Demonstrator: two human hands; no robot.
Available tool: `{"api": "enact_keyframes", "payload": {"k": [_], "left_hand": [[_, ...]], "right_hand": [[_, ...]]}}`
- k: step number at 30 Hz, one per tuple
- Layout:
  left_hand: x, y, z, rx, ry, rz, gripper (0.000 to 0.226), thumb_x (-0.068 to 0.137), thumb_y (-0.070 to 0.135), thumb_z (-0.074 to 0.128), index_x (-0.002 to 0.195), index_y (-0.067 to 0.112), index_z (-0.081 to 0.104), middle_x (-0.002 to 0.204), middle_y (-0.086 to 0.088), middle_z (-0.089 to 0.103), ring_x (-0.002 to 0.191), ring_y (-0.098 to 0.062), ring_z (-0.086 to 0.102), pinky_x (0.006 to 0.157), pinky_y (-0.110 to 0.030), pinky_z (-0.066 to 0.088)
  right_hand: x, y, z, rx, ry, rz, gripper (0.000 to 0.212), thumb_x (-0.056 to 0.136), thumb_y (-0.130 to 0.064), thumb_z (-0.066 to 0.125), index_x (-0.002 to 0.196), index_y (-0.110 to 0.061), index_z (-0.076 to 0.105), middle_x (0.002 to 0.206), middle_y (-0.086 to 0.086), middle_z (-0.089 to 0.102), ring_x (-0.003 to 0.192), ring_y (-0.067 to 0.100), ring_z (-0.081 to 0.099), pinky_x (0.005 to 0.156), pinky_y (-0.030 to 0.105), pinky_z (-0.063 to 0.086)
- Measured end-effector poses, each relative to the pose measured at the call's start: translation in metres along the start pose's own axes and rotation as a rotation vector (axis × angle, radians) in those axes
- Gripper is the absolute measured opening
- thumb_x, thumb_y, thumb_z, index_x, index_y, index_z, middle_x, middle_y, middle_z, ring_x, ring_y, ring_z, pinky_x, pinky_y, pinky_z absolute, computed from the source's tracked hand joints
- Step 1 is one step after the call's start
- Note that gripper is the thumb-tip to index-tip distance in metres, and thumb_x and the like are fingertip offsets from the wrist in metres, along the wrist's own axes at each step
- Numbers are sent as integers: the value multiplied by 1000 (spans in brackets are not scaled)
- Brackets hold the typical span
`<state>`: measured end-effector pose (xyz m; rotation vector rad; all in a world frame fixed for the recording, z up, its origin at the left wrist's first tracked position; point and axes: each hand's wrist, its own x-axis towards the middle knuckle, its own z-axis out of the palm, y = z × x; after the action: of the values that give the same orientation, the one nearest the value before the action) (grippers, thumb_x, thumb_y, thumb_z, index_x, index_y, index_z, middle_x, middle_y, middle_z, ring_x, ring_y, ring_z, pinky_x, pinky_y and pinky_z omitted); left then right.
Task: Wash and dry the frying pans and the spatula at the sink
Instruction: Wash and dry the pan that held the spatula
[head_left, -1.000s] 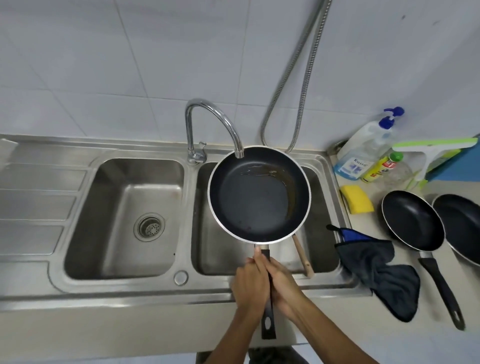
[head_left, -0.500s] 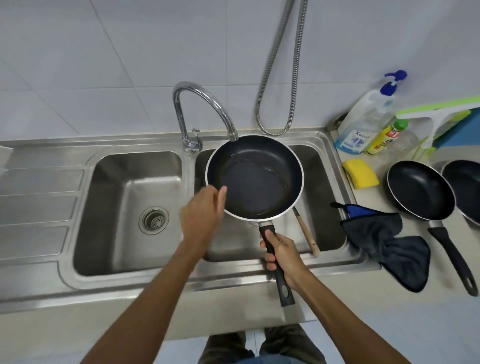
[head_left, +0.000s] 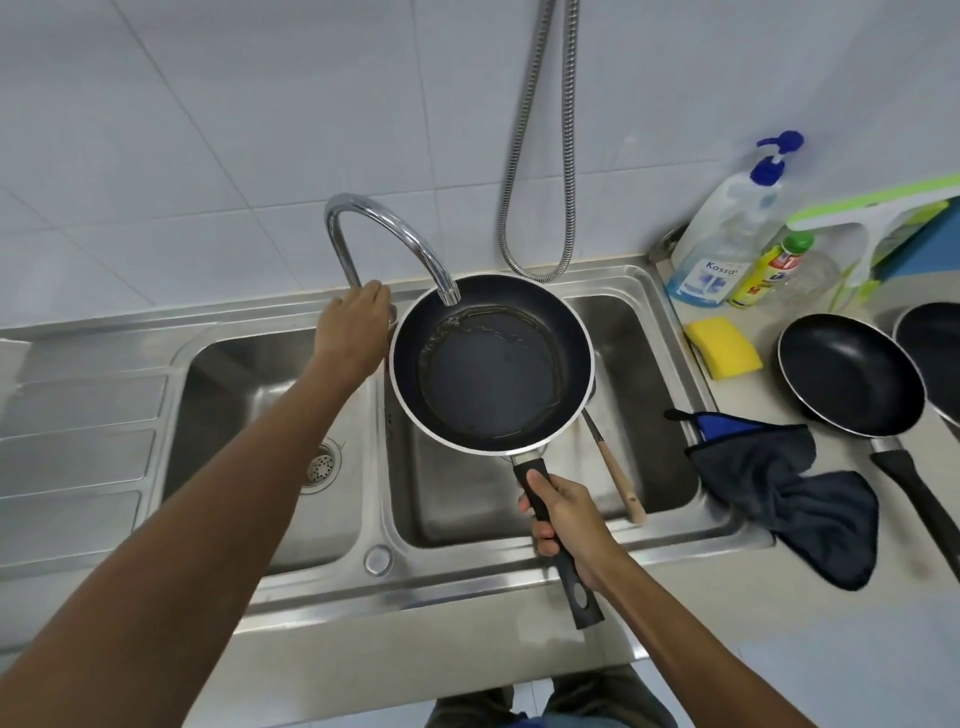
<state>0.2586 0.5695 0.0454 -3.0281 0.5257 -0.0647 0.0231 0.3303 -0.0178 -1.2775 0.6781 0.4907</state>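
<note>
My right hand (head_left: 569, 525) grips the black handle of a dark frying pan (head_left: 491, 364) and holds it level over the right sink basin (head_left: 639, 374), under the tap spout (head_left: 395, 234). A brown greasy ring and a little liquid show inside the pan. At the foot of the tap, my left hand (head_left: 356, 330) is closed around the tap lever, which it hides. The spatula (head_left: 615, 470) lies in the right basin below the pan, with only its wooden handle showing. Two more black pans (head_left: 852, 374) (head_left: 935, 353) sit on the counter at right.
A dark blue cloth (head_left: 789, 488) hangs over the sink's right edge. A yellow sponge (head_left: 724, 348), a soap pump bottle (head_left: 727, 244), a yellow bottle (head_left: 769, 270) and a green squeegee (head_left: 872, 213) stand behind. The left basin (head_left: 249, 395) has a drain; a metal hose (head_left: 540, 156) hangs on the wall.
My left hand let go of the pan handle, passed the pan's left rim and reached the tap base. My right hand kept hold of the pan under the spout.
</note>
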Motion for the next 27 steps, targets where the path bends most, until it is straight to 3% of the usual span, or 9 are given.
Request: {"api": "enact_keyframes", "payload": {"k": [4, 7, 12, 19, 24, 27], "left_hand": [[-14, 7, -3, 43, -11, -61, 28, 97, 2, 49, 122, 4, 62, 115, -18, 69, 102, -39, 67, 86, -46, 51], [-31, 9, 8, 93, -88, -103, 28, 95, 9, 60, 124, 9, 62, 106, -14, 73, 92, -38, 71, 78, -44, 54], [-54, 14, 48, -53, -230, -127, 56, 87, -3, 55, 141, 10, 46, 102, -19, 73, 91, -44, 69, 76, -47, 53], [-58, 0, 62, -240, -258, -168, 58, 95, 3, 52, 149, 20, 36, 115, -23, 68, 100, -44, 66, 82, -50, 51], [-67, 5, 65, -385, -236, -198, 55, 97, 3, 49, 147, 23, 39, 133, -15, 64, 110, -41, 64, 90, -53, 51], [-70, 9, 67, -445, -203, -240, 56, 95, 1, 54, 147, 20, 43, 135, -12, 64, 111, -41, 64, 91, -53, 51]], "right_hand": [[2, 1, -5, -1, 2, 9, 36, 102, -35, 57, 101, 1, 60, 79, 5, 61, 47, 10, 40, 42, 23, 32], [5, 1, -9, -28, 10, 1, 35, 103, -35, 56, 99, -1, 61, 80, 8, 61, 47, 10, 42, 41, 23, 35], [7, -1, -16, -47, 24, 9, 35, 103, -33, 55, 99, 1, 60, 71, 3, 61, 46, 10, 42, 41, 23, 34], [15, -4, -18, -42, 44, 23, 34, 104, -32, 55, 98, 1, 59, 70, 3, 61, 45, 10, 40, 41, 23, 32], [9, 0, -19, -55, 3, 60, 33, 104, -33, 55, 99, 0, 60, 75, 6, 59, 48, 11, 41, 42, 24, 32], [-4, 6, -34, -84, 1, 61, 34, 104, -33, 55, 92, -1, 58, 66, 3, 55, 47, 11, 39, 42, 24, 30]]}}
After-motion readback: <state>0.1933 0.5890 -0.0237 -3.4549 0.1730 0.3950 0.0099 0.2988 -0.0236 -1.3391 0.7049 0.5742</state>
